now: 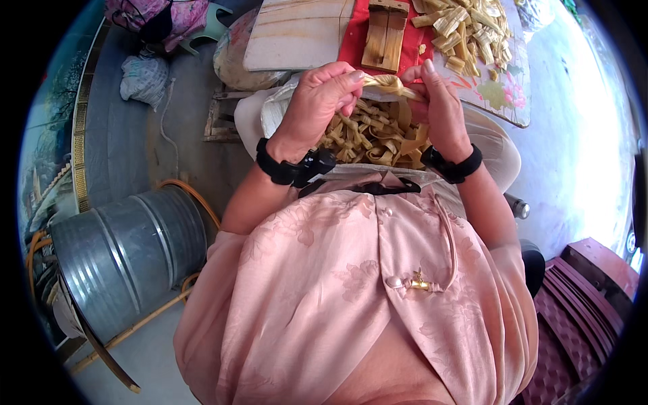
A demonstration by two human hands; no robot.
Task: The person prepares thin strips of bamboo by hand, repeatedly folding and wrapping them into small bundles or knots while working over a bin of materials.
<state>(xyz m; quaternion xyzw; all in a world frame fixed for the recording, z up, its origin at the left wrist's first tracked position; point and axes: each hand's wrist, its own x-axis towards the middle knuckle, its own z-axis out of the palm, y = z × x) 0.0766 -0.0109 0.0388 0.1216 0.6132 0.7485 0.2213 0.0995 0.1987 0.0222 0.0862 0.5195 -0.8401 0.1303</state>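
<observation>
A knotted strip of yellowish dried plant material (389,83) is stretched between my two hands. My left hand (326,98) pinches its left end between thumb and fingers, and my right hand (439,109) grips the other end. Under my hands, many knotted and curled pieces of the same material (372,134) lie in a white sack (271,114) open on my lap. Beyond, a wooden tool with a lengthwise slot (386,35) rests on a red cloth (353,48). To its right is a heap of unknotted pieces (471,30).
The sack stands against a low table (298,35) with a floral top. At the left are a ribbed metal drum (129,258), a bamboo pole (136,329) and a tied white bag (145,78). Purple woven seating (567,329) stands at lower right, a metal flask (519,207) nearer me.
</observation>
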